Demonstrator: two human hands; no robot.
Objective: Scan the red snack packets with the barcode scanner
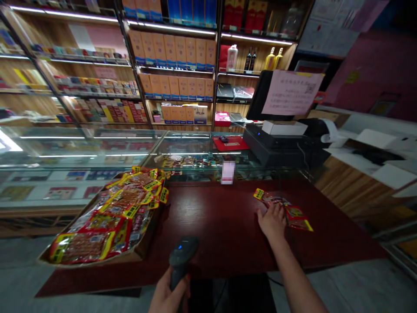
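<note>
Left hand [170, 293] wrapped round the scanner [183, 251] by the near edge of the table [208, 221]. Right hand [273, 220] palm-down on packs [298, 218] at right, fingers spread. Box [142, 251] of more packs at left.

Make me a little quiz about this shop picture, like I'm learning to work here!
1. Which hand holds the dark, gun-shaped plastic scanner?
2. True or false: the open brown cardboard box is left of the scanner.
3. What is nearest to the right hand?
A) a black computer mouse
B) shiny red-and-yellow plastic packets
C) a white cardboard box

Key: 1. The left hand. 2. True. 3. B.
</note>
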